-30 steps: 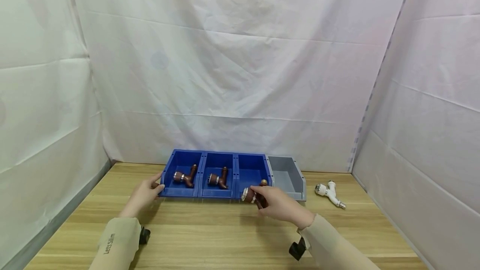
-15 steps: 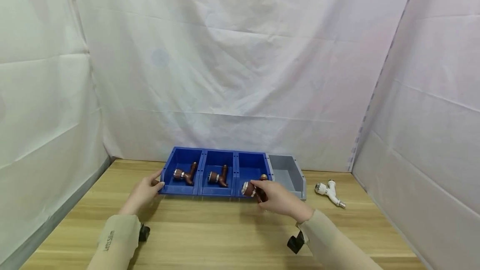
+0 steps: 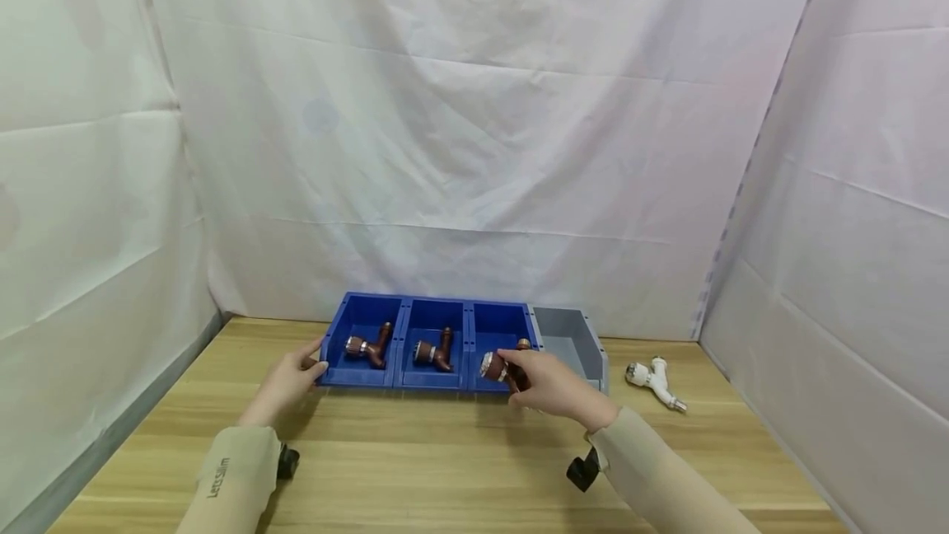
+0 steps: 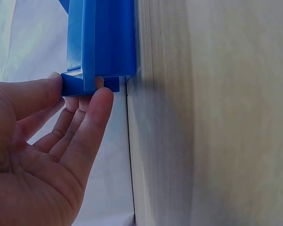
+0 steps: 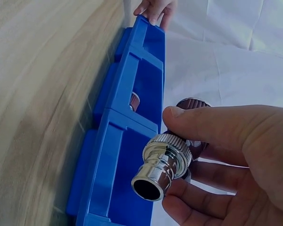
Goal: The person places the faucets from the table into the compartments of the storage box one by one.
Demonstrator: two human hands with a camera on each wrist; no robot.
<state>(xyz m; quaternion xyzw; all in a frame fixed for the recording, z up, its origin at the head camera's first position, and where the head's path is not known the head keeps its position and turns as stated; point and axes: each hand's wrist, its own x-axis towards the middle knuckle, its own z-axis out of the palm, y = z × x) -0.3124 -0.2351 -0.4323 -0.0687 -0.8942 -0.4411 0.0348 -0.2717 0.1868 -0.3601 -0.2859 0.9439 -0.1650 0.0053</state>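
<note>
Near the left end of the bin row, my left hand (image 3: 285, 383) pinches the outer edge of the first blue bin (image 3: 354, 377), thumb on one side and fingers on the other, as the left wrist view shows. My right hand (image 3: 558, 391) grips a brown faucet (image 3: 493, 367) with a silver-trimmed knob, over the front of the third blue bin (image 3: 501, 320). Its ribbed metal spout (image 5: 162, 165) points out past my fingers in the right wrist view; part of the body is covered by the hand. Brown faucets lie in the first bin (image 3: 374, 350) and the second bin (image 3: 437, 353).
A grey bin (image 3: 561, 323) adjoins the blue row on the right. Beyond it, a white faucet (image 3: 656, 383) lies on the wooden table (image 3: 415, 468). White cloth (image 3: 474, 147) hangs behind and on both sides.
My right hand has carried the brown faucet slightly away from me, farther over the third blue bin. The left hand keeps its hold on the bin edge.
</note>
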